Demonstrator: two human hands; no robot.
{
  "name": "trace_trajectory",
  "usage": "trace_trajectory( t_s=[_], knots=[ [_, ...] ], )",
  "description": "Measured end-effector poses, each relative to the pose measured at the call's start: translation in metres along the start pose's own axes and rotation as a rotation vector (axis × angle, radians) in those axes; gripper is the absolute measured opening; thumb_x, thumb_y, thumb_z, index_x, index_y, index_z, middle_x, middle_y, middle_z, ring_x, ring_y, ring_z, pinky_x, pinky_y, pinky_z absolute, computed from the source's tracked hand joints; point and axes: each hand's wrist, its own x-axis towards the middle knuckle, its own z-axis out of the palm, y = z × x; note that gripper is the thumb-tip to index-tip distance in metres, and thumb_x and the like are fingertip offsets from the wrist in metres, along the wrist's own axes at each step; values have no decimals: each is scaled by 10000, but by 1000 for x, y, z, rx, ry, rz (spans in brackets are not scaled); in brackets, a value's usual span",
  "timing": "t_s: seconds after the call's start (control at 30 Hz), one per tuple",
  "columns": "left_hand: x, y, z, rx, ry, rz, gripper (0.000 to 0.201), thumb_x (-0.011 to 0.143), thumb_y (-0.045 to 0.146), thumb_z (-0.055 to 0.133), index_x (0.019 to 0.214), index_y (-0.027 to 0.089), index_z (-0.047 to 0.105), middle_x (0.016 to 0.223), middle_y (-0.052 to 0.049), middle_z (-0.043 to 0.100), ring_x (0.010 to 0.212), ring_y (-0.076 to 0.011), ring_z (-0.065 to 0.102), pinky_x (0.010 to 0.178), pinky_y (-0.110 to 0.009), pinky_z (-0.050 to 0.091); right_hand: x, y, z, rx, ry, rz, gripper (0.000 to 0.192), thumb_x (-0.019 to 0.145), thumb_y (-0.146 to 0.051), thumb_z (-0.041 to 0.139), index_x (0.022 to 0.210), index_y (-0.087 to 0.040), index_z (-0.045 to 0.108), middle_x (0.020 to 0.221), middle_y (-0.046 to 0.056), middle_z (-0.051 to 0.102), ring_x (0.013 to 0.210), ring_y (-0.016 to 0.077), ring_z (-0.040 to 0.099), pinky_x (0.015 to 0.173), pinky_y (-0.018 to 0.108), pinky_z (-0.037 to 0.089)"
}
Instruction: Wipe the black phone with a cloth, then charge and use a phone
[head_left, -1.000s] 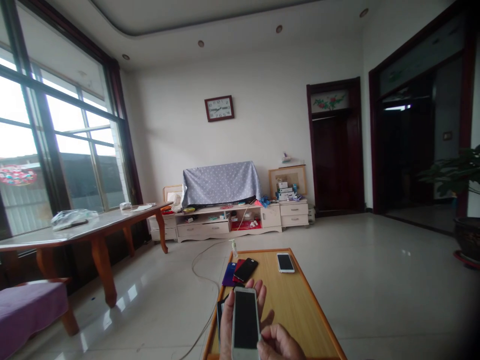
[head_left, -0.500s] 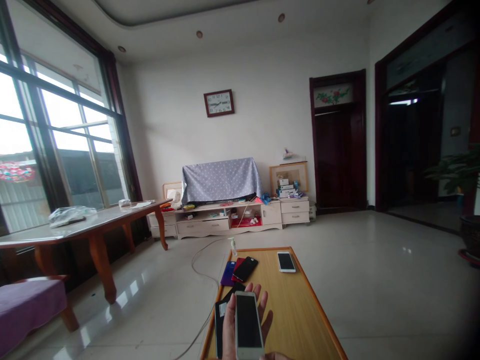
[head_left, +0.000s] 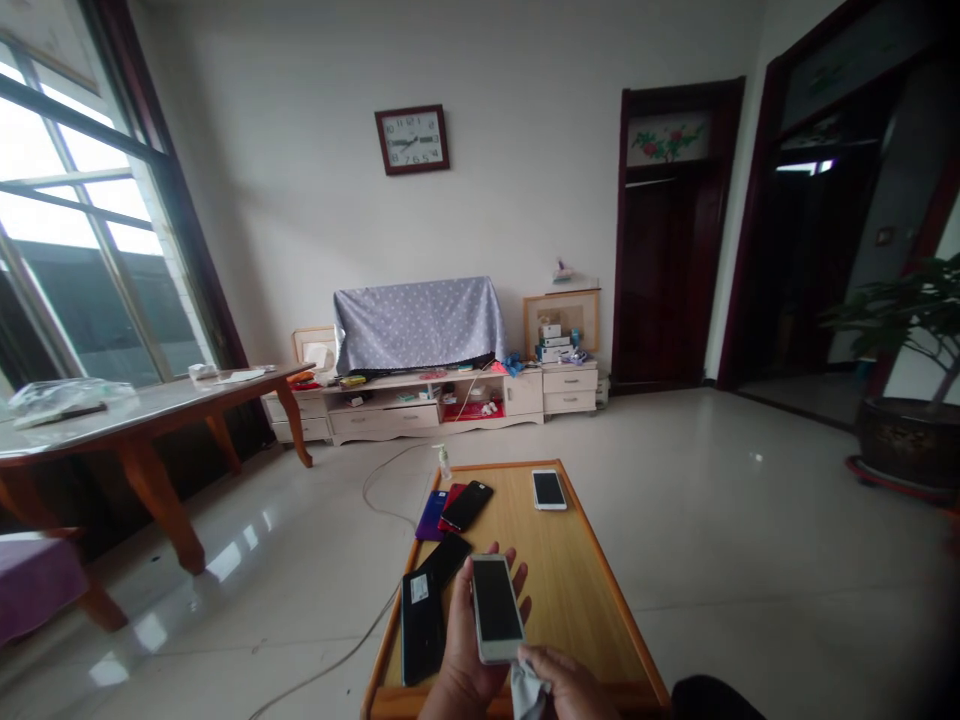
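Silver-white phone (head_left: 498, 605), lower centre of the frame, lies screen up in the left hand (head_left: 472, 672), thumb along one edge, fingers curled past the other. At its bottom edge the right hand (head_left: 570, 685) pinches a grey cloth (head_left: 529, 690). Too hard a push there could tip it from that loose-looking cradle onto the wooden table (head_left: 577, 600), or against the labelled black device (head_left: 422, 630) left of the hands.
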Motion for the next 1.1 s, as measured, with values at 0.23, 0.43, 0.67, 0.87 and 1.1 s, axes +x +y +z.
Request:
trace_trajectory(
  t_s=[0.23,0.43,0.67,0.87,1.1],
  knots=[
    [35,-17,-11,236,37,-5,537,898,630,609,1152,164,694,1130,-103,762,1177,-301,663,1030,-409,471,31,-1,-28,61,142,39,380,647,-530,820,670,-218,606,567,-49,495,508,108,470,466,220,310],
    [55,-23,-32,701,179,284,395,839,601,691,967,227,698,972,-42,733,1053,-284,652,982,-393,457,65,-19,-46,143,260,-59,355,646,-476,836,742,-217,613,668,-25,602,620,140,568,527,233,384],
    [59,-28,-38,1182,137,481,264,874,552,667,820,294,660,840,-19,666,861,-249,593,840,-337,410,130,-50,-69,100,380,-101,265,680,-373,799,741,-203,604,621,-37,596,526,98,524,471,198,302],
    [64,-33,-40,1327,117,504,289,918,584,580,864,308,646,872,-25,668,876,-251,606,851,-343,434,173,-65,-81,110,439,-89,210,704,-290,794,750,-176,624,575,-40,584,471,65,466,420,172,239],
    [73,-35,-48,1325,133,505,290,893,587,621,842,302,631,809,-6,628,802,-218,587,770,-317,429,207,-75,-87,68,481,0,170,899,-289,714,851,-150,629,646,-58,578,492,52,483,436,164,338]
  ],
)
